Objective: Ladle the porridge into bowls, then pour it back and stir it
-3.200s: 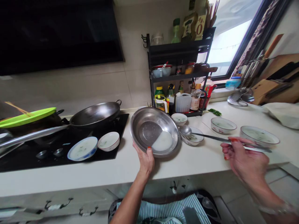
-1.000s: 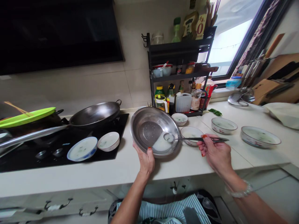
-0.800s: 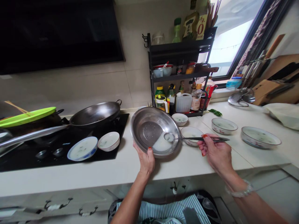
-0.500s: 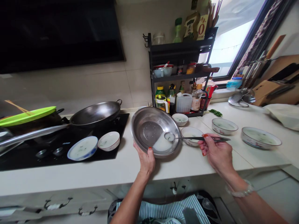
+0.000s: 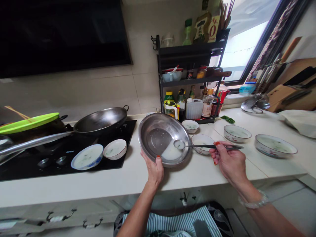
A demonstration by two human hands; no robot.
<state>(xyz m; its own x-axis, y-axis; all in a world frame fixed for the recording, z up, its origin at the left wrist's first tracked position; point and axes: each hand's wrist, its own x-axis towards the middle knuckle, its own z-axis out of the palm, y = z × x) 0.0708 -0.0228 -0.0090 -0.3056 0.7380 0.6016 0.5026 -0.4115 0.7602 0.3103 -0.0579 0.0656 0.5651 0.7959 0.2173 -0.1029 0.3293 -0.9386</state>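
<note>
My left hand (image 5: 153, 167) grips the near rim of a steel basin (image 5: 158, 136), which is tilted toward the right. White liquid (image 5: 170, 151) has pooled in the basin's lower right part. In my right hand (image 5: 228, 159) is the dark handle of a spoon (image 5: 179, 144); its bowl is over the pool at the basin's right side and holds some whitish liquid with green bits. Beneath the handle stands a patterned bowl (image 5: 203, 152) of white liquid, partly covered by it. A smaller bowl (image 5: 190, 126) sits behind.
Two filled bowls, one nearer (image 5: 276, 145) and one farther (image 5: 237, 133), stand at right. On the black stove (image 5: 54, 171) are a blue-rimmed bowl (image 5: 87, 157), a white bowl (image 5: 115, 149) and a long-handled wok (image 5: 101, 120). A black rack (image 5: 190, 80) of bottles stands behind.
My right hand has brought the spoon leftward from above the patterned bowl into the basin. During the last second both hands have stayed nearly still; the left hand keeps its grip.
</note>
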